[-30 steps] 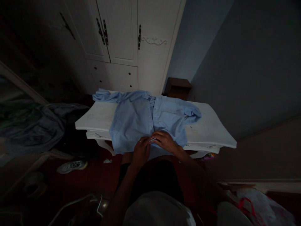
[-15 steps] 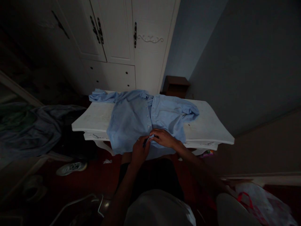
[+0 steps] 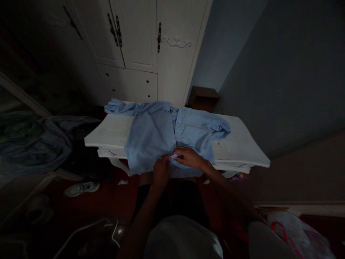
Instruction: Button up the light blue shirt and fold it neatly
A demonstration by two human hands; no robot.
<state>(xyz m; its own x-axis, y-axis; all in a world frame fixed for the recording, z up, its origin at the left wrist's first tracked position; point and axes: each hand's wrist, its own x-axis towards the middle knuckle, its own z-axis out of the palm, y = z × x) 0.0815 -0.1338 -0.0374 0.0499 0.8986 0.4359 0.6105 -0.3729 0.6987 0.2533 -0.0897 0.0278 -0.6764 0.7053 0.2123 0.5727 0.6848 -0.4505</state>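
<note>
A light blue button-up shirt (image 3: 151, 133) lies front side up across a white table (image 3: 110, 129), its collar at the far edge and its hem hanging over the near edge. One sleeve stretches to the left; the other is folded back at the right. My left hand (image 3: 162, 171) is closed on the front edge of the shirt near the hem. From the right, my right hand (image 3: 187, 157) pinches the same strip of cloth, close beside the left fingers. Whether a button sits between the fingertips is too small and dark to tell.
A white wardrobe (image 3: 140, 39) stands behind the table, with a small brown cabinet (image 3: 204, 97) to its right. Dark clothes (image 3: 48, 144) hang at the left. On the red floor are a shoe (image 3: 82, 188) and a plastic bag (image 3: 302, 230).
My fingers have shifted slightly on the shirt's edge, and the pinched strip has turned from slanted to nearly level. The whole view has moved a little.
</note>
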